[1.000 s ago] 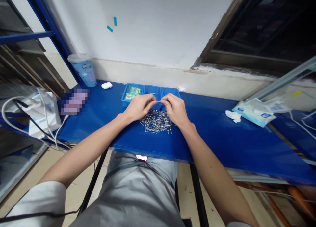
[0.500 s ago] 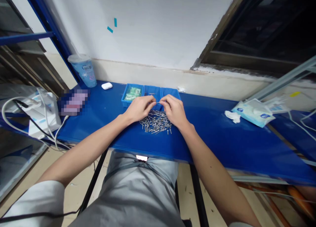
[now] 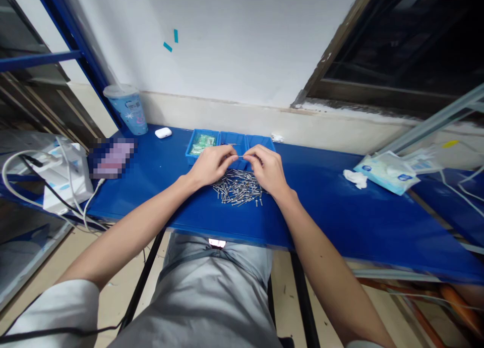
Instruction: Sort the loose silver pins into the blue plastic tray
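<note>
Between my two hands runs a thin metal rivet (image 3: 241, 156), pinched at one end by my left hand (image 3: 213, 165) and at the other by my right hand (image 3: 267, 169). Both hands are closed at the fingertips, and the fingers hide most of the rivet. Just below them, a loose pile of silver rivets (image 3: 238, 188) lies on the blue table (image 3: 325, 207). Behind my hands stand three joined blue bins: the left bin (image 3: 190, 159) holds green-and-clear packets, the middle bin (image 3: 227, 136) has a few thin metal pieces, and the right bin (image 3: 260, 139) is partly hidden.
At the left are a blue cup (image 3: 130, 108), a white earbud case (image 3: 163, 132), a blurred-out purple item (image 3: 113, 158) and a white power strip (image 3: 68, 181) with cables. A tissue pack (image 3: 389, 171) and crumpled tissue (image 3: 355, 178) lie right. The wall (image 3: 227, 50) rises behind.
Almost nothing differs. Both hands stay pinched on the rivet above the pile, with only a very slight shift of fingers and view.
</note>
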A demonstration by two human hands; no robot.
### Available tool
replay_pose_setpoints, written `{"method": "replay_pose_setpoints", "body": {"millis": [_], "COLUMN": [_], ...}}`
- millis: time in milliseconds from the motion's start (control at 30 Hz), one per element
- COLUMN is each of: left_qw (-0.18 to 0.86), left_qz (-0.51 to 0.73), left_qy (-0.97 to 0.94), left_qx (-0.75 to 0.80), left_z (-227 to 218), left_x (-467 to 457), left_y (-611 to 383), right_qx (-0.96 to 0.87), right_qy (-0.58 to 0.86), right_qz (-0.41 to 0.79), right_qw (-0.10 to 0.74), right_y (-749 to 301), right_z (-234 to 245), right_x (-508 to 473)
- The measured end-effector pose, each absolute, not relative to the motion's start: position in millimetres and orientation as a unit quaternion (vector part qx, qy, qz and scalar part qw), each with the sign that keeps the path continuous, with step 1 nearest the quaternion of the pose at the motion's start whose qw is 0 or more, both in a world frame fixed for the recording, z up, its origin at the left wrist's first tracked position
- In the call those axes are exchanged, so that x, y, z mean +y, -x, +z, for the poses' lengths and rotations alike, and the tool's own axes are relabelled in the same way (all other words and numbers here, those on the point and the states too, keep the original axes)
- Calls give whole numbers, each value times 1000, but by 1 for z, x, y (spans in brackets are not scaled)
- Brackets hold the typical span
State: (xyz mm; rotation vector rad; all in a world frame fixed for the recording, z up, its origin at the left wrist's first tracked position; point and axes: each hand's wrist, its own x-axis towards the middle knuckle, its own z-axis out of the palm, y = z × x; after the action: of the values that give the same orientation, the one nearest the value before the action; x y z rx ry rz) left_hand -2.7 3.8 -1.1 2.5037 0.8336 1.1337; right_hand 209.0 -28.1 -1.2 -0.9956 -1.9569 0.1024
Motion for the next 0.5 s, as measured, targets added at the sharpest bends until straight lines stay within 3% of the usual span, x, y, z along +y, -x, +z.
{"method": "replay_pose_setpoints", "body": {"millis": [300, 500], "left_qw": [128, 107], "left_qz": [394, 343], "left_qy": [-861, -877], "left_qx": [296, 318], "left_z": [3, 0], "left_x": [1, 2], "left_y": [3, 7], "right_qx": [-788, -644], "right_qy": [393, 441], "right_qz": [-20, -166], "right_qw": [474, 602], "right_y": [-219, -224], "right_z": [0, 8], "right_x": [-29, -38]}}
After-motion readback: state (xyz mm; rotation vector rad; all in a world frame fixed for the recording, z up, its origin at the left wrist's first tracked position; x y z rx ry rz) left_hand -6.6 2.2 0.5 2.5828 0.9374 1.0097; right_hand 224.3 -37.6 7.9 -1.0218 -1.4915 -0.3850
